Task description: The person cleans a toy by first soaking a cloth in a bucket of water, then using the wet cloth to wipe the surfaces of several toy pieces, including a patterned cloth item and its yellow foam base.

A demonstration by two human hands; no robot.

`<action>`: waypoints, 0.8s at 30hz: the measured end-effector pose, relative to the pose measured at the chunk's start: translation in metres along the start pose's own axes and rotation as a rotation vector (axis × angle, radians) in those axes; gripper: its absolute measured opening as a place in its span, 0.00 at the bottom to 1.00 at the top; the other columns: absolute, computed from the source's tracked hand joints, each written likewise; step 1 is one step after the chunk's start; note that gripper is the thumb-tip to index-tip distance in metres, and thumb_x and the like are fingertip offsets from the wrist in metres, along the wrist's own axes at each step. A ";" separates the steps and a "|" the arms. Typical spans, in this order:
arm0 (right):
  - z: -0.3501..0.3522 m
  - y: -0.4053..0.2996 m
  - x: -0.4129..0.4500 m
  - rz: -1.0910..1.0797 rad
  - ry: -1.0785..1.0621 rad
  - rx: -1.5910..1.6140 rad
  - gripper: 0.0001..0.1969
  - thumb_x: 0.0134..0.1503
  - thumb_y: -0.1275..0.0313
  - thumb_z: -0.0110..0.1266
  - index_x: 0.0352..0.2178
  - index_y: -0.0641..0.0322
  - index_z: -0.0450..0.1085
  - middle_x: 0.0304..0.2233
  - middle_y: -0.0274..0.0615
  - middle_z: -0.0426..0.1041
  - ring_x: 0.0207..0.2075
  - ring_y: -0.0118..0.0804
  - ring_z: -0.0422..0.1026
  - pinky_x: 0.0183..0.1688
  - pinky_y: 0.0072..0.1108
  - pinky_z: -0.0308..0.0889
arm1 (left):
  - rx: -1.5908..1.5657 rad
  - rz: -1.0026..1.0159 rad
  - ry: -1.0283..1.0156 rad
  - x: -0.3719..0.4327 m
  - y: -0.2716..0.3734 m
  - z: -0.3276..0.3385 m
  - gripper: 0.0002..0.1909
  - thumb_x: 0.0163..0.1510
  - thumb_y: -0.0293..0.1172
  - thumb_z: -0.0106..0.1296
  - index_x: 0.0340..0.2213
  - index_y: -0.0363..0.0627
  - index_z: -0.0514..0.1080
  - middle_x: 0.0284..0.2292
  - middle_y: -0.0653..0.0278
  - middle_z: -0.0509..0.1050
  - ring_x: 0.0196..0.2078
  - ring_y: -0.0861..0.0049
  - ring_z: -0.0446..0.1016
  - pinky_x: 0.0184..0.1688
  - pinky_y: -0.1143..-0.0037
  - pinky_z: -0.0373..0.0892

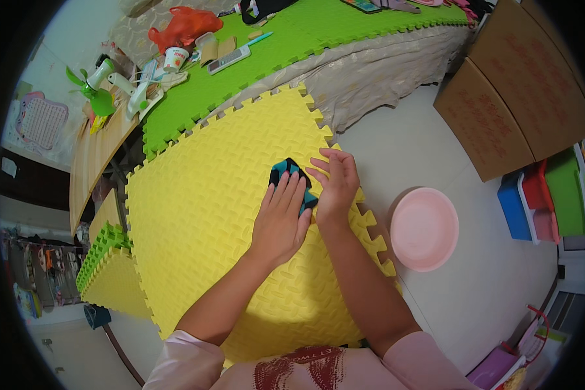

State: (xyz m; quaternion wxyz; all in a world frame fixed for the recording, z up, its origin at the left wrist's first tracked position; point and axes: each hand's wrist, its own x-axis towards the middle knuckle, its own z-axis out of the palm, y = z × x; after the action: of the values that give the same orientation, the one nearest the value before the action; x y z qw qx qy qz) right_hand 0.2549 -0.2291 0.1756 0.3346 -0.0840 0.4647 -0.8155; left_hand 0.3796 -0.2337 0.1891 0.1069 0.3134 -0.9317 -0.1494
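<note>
A small dark cloth item with teal patches (308,199) lies on the yellow interlocking foam mat (200,195), near its right edge. My left hand (280,219) rests flat on the cloth, palm down with the fingers stretched, and covers much of it. Just right of the cloth, my right hand (336,185) is raised a little with its fingers loosely curled and apart; nothing shows in it. Whether its lower side touches the cloth or the mat, I cannot tell.
A pink plastic basin (424,229) stands on the tiled floor at right, with cardboard boxes (531,83) and coloured bins (516,207) beyond. Behind the yellow mat, a green foam mat (292,34) bears a remote control (229,59), a paper cup (176,59) and a red plastic bag (185,27).
</note>
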 end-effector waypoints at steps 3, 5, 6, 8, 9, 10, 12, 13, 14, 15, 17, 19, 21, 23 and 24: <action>0.000 -0.009 -0.002 0.079 0.010 0.020 0.11 0.62 0.69 0.44 0.38 0.68 0.66 0.39 0.44 0.69 0.37 0.39 0.74 0.38 0.26 0.73 | -0.066 -0.031 -0.027 -0.023 0.009 -0.009 0.31 0.55 0.31 0.42 0.59 0.33 0.55 0.61 0.46 0.56 0.66 0.53 0.50 0.65 0.59 0.46; -0.002 -0.011 0.001 0.170 0.080 0.086 0.10 0.62 0.69 0.43 0.38 0.67 0.65 0.38 0.44 0.69 0.36 0.39 0.74 0.38 0.26 0.72 | -0.017 -0.035 -0.039 -0.030 0.011 -0.009 0.31 0.55 0.31 0.42 0.59 0.34 0.55 0.61 0.46 0.55 0.65 0.52 0.50 0.65 0.58 0.47; -0.003 -0.012 0.001 0.173 0.075 0.084 0.10 0.62 0.69 0.43 0.38 0.67 0.65 0.38 0.44 0.69 0.36 0.39 0.74 0.38 0.26 0.72 | 0.026 -0.026 -0.036 -0.031 0.012 -0.008 0.31 0.55 0.31 0.42 0.60 0.34 0.54 0.61 0.47 0.54 0.65 0.53 0.50 0.65 0.58 0.47; -0.003 -0.011 0.002 0.189 0.076 0.077 0.10 0.62 0.69 0.43 0.38 0.67 0.65 0.38 0.43 0.69 0.35 0.38 0.74 0.38 0.26 0.72 | 0.068 -0.019 -0.030 -0.028 0.010 -0.004 0.31 0.55 0.31 0.42 0.60 0.35 0.53 0.62 0.48 0.54 0.65 0.53 0.49 0.65 0.58 0.47; -0.002 -0.012 0.002 0.203 0.080 0.070 0.10 0.61 0.69 0.43 0.38 0.66 0.65 0.38 0.43 0.69 0.35 0.38 0.74 0.37 0.26 0.71 | 0.098 -0.030 -0.027 -0.023 0.008 -0.002 0.31 0.56 0.32 0.41 0.60 0.36 0.53 0.62 0.48 0.53 0.66 0.53 0.49 0.65 0.58 0.46; -0.001 -0.012 0.001 0.203 0.074 0.067 0.10 0.61 0.69 0.43 0.38 0.66 0.65 0.38 0.43 0.69 0.35 0.38 0.74 0.37 0.26 0.71 | 0.127 -0.042 -0.024 -0.018 0.005 0.000 0.32 0.56 0.33 0.41 0.61 0.36 0.52 0.62 0.49 0.53 0.66 0.54 0.48 0.65 0.58 0.46; -0.002 -0.012 0.000 0.254 0.073 0.094 0.10 0.61 0.69 0.43 0.37 0.65 0.65 0.38 0.42 0.69 0.34 0.37 0.73 0.37 0.26 0.71 | 0.142 -0.045 0.001 -0.007 -0.001 0.005 0.31 0.57 0.34 0.41 0.61 0.36 0.52 0.62 0.49 0.53 0.66 0.54 0.48 0.65 0.58 0.46; -0.002 -0.012 0.001 0.253 0.070 0.089 0.10 0.61 0.69 0.43 0.37 0.65 0.65 0.38 0.42 0.69 0.34 0.37 0.73 0.37 0.26 0.71 | 0.157 -0.044 0.022 -0.002 -0.005 0.008 0.31 0.58 0.35 0.40 0.61 0.37 0.52 0.62 0.49 0.52 0.66 0.55 0.48 0.65 0.58 0.46; -0.002 -0.012 0.001 0.260 0.065 0.086 0.10 0.61 0.68 0.43 0.37 0.65 0.66 0.38 0.42 0.70 0.33 0.37 0.73 0.37 0.25 0.71 | 0.187 -0.049 0.028 0.004 -0.008 0.011 0.31 0.58 0.37 0.40 0.60 0.37 0.53 0.62 0.50 0.53 0.66 0.56 0.48 0.65 0.60 0.46; -0.001 -0.013 0.001 0.266 0.059 0.085 0.10 0.61 0.68 0.44 0.37 0.64 0.66 0.37 0.42 0.70 0.32 0.36 0.73 0.36 0.25 0.70 | 0.186 -0.050 0.033 0.011 -0.012 0.012 0.31 0.58 0.37 0.40 0.60 0.37 0.53 0.62 0.50 0.53 0.66 0.56 0.48 0.65 0.60 0.46; -0.001 -0.012 0.001 0.272 0.051 0.078 0.10 0.60 0.68 0.44 0.36 0.64 0.66 0.37 0.41 0.70 0.32 0.35 0.73 0.35 0.24 0.70 | 0.189 -0.054 0.042 0.024 -0.020 0.013 0.30 0.58 0.37 0.39 0.60 0.37 0.54 0.62 0.51 0.54 0.66 0.57 0.49 0.65 0.61 0.46; -0.001 -0.012 0.001 0.278 0.043 0.071 0.10 0.60 0.68 0.44 0.36 0.63 0.66 0.37 0.41 0.70 0.31 0.35 0.72 0.34 0.24 0.69 | 0.191 -0.054 0.056 0.033 -0.024 0.012 0.30 0.58 0.37 0.39 0.59 0.37 0.55 0.61 0.52 0.56 0.66 0.58 0.50 0.65 0.61 0.47; -0.001 -0.013 0.002 0.286 0.044 0.065 0.10 0.60 0.67 0.44 0.36 0.63 0.66 0.36 0.41 0.71 0.29 0.34 0.72 0.32 0.24 0.69 | 0.180 -0.064 0.054 0.035 -0.025 0.012 0.29 0.58 0.36 0.40 0.59 0.37 0.55 0.61 0.52 0.56 0.65 0.57 0.50 0.65 0.61 0.47; -0.002 -0.013 0.002 0.285 0.034 0.060 0.10 0.60 0.67 0.44 0.36 0.63 0.66 0.36 0.41 0.71 0.28 0.34 0.72 0.32 0.23 0.69 | 0.168 -0.051 0.054 0.028 -0.021 0.010 0.29 0.58 0.35 0.41 0.59 0.37 0.56 0.62 0.52 0.55 0.65 0.57 0.50 0.65 0.61 0.47; -0.003 -0.013 0.002 0.286 0.029 0.059 0.10 0.60 0.67 0.44 0.36 0.63 0.66 0.35 0.41 0.72 0.27 0.34 0.72 0.32 0.23 0.68 | 0.157 -0.034 0.049 0.023 -0.019 0.009 0.30 0.57 0.34 0.42 0.59 0.37 0.56 0.62 0.52 0.55 0.65 0.57 0.50 0.65 0.61 0.47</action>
State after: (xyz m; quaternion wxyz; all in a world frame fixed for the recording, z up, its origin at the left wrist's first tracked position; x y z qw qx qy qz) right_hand 0.2458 -0.2243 0.1842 0.4431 0.0049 0.4525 -0.7739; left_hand 0.3691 -0.2602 0.1764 0.1019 0.3403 -0.9322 -0.0698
